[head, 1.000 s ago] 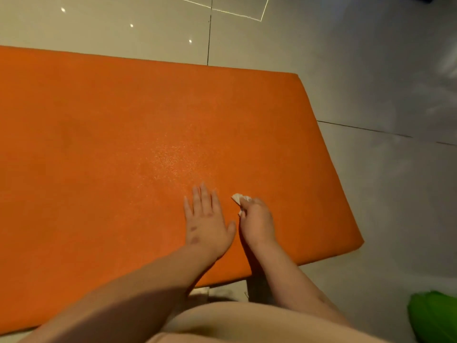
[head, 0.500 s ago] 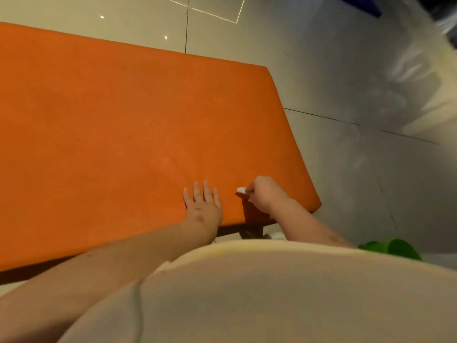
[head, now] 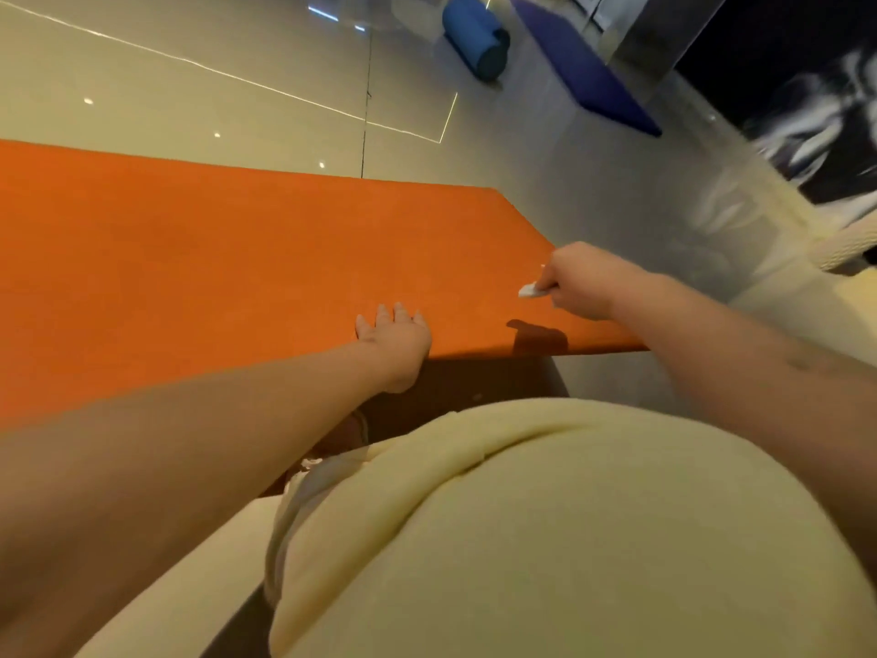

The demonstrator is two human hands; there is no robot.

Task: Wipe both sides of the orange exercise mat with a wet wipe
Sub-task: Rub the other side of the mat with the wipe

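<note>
The orange exercise mat lies flat on the tiled floor and fills the left and middle of the view. My left hand rests flat on the mat near its near edge, fingers straight. My right hand hovers above the mat's right end, close to the near right corner. It pinches a small folded white wet wipe that sticks out to the left of the fingers. The hand's shadow falls on the mat just below it.
A rolled blue mat and a flat dark blue mat lie on the glossy tile floor at the far right. A wall base runs along the right. My pale yellow shirt covers the lower view.
The camera has tilted up and pulled back. My right hand has lifted with the wipe and moved right toward the mat's corner. My left hand stays flat on the mat.
</note>
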